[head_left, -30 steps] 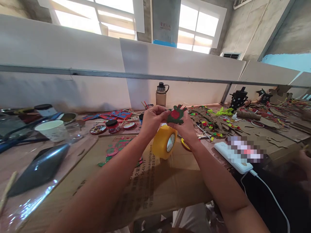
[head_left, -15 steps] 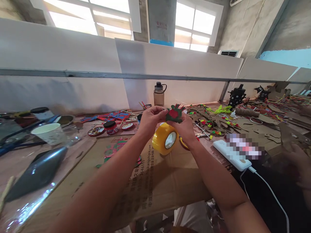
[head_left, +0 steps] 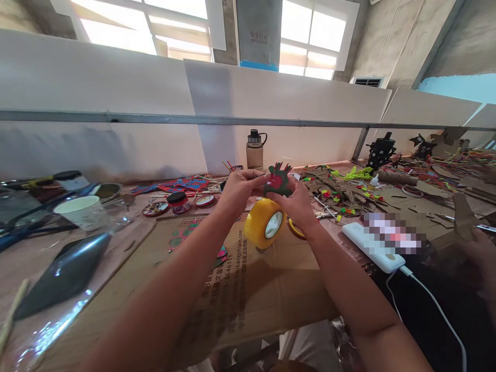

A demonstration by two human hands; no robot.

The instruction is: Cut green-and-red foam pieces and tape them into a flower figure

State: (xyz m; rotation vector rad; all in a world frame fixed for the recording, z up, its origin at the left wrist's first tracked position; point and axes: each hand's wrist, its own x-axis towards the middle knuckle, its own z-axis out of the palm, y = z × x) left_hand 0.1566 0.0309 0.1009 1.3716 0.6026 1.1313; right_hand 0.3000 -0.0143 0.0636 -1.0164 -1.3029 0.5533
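Observation:
Between my hands, above the cardboard sheet (head_left: 282,289), is a small green and red painted cutout (head_left: 279,181) with spiky tips. My right hand (head_left: 296,201) grips its lower right side, thumb across the bottom edge. My left hand (head_left: 242,185) has its fingers closed at the left edge of the cutout, thumb and forefinger meeting there. Just beneath stands a roll of yellow packing tape (head_left: 256,225) on its edge on the cardboard. More painted cutouts in pink and green (head_left: 184,233) lie on the cardboard, partly hidden behind my left forearm.
A drinking bottle (head_left: 254,150) stands at the back. A paint jar (head_left: 178,203), a white cup (head_left: 79,212) and a dark tablet-like slab (head_left: 64,276) are on the left. Twine pieces (head_left: 333,188) and a white power bank (head_left: 372,248) lie right. Another person's hand (head_left: 480,253) shows far right.
The cutout has tilted slightly in my hands and now catches a shine on its red part. At the far right, the other person's hand has shifted and a cardboard piece shows more upright there.

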